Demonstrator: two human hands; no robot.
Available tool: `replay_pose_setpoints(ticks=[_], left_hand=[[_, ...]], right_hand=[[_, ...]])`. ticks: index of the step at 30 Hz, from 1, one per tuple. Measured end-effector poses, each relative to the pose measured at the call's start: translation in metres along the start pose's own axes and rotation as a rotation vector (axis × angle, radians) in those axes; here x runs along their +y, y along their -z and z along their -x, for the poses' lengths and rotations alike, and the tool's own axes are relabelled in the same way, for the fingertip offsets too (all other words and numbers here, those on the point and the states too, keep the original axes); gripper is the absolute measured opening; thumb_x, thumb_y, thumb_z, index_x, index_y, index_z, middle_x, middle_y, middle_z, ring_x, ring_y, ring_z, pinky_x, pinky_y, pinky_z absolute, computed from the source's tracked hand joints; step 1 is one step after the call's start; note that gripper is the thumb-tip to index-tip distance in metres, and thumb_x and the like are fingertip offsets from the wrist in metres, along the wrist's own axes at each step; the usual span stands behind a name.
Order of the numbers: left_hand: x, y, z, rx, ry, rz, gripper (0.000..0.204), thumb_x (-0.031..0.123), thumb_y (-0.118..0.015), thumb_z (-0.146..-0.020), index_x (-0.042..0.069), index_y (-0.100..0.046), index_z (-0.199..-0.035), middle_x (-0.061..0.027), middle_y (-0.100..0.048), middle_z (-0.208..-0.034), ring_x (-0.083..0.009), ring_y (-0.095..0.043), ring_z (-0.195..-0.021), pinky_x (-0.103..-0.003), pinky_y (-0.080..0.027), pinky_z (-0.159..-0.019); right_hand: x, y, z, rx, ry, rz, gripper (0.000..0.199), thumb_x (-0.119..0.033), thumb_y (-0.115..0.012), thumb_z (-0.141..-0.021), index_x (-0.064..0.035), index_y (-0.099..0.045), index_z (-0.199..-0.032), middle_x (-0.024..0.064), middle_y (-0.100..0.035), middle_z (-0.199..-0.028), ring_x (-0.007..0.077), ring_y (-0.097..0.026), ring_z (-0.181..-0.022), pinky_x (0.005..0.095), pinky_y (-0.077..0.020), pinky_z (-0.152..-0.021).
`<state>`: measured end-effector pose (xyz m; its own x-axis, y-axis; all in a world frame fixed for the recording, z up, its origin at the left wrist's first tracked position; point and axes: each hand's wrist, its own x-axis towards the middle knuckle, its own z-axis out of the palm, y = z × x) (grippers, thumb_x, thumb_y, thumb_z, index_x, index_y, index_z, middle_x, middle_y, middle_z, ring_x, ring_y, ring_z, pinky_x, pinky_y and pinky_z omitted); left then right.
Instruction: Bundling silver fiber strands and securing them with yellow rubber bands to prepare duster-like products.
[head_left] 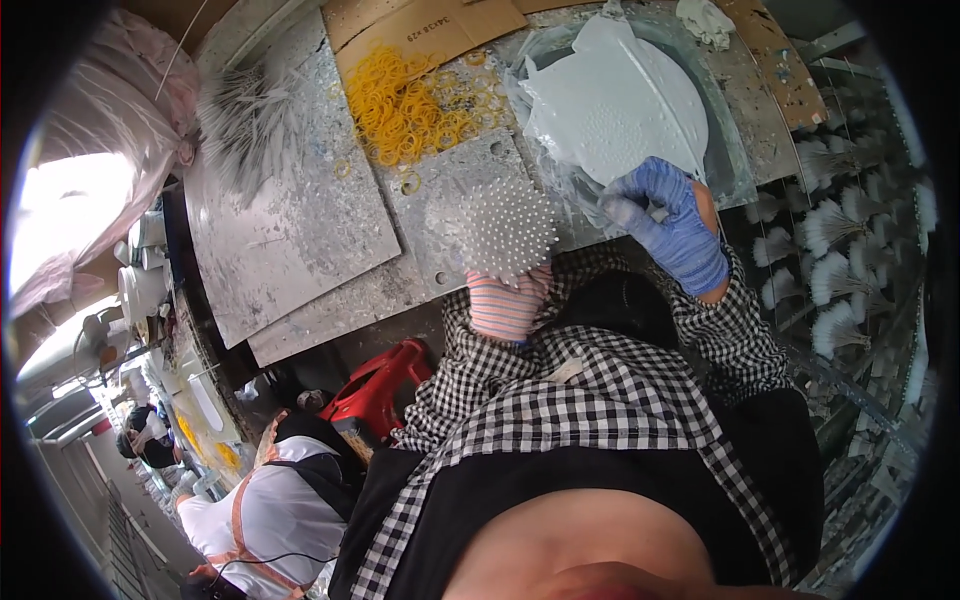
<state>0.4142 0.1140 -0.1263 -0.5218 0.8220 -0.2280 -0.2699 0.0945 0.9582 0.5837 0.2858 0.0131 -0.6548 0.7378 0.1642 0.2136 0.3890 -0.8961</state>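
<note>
My left hand [507, 304], in a pink and grey striped glove, is closed round a bundle of thin stems with white dotted tips [507, 228]. The tips fan out into a dome above the board. My right hand [668, 222], in a blue glove with grey-smeared fingertips, is curled in a pinch at the near rim of the white liquid. What it may hold there does not show. The thick white liquid [620, 105] fills a round shallow pan lined with clear plastic [738, 150], and a white-coated stick [650, 75] lies across it.
Yellow rubber bands [400, 110] are heaped beyond my left hand. Loose grey-white stems [250, 120] lie on a metal sheet [290, 250] at left. A rack of white-tipped bundles [835, 235] stands at right. A red plastic stool [385, 385] and a person in white [270, 515] are lower left.
</note>
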Motion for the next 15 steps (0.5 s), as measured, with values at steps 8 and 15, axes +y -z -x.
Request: replay_pose_setpoints(ticks=[8,15], left_hand=[[0.109,0.01,-0.044,-0.233,0.294,0.654,0.064,0.04,-0.077,-0.085,0.001,-0.054,-0.131,-0.0202,-0.063,-0.13,-0.0349,-0.062,-0.123,-0.052,-0.047,-0.111],[0.14,0.002,-0.071,-0.39,0.091,0.188,0.047,0.009,-0.079,-0.081,-0.001,-0.059,-0.122,-0.0147,-0.07,-0.116,-0.0254,-0.069,-0.109,-0.039,-0.057,-0.098]], right_hand=[[-0.026,0.014,-0.028,-0.139,-0.173,-0.124,0.026,-0.023,-0.077,-0.09,-0.0037,-0.075,-0.107,0.0065,-0.076,-0.094,0.0128,-0.069,-0.088,0.0282,-0.0541,-0.083],[-0.006,-0.001,-0.054,-0.448,-0.058,0.066,0.035,-0.036,-0.075,-0.089,-0.0054,-0.075,-0.106,0.0092,-0.076,-0.092,0.0202,-0.071,-0.081,0.0327,-0.0558,-0.08]])
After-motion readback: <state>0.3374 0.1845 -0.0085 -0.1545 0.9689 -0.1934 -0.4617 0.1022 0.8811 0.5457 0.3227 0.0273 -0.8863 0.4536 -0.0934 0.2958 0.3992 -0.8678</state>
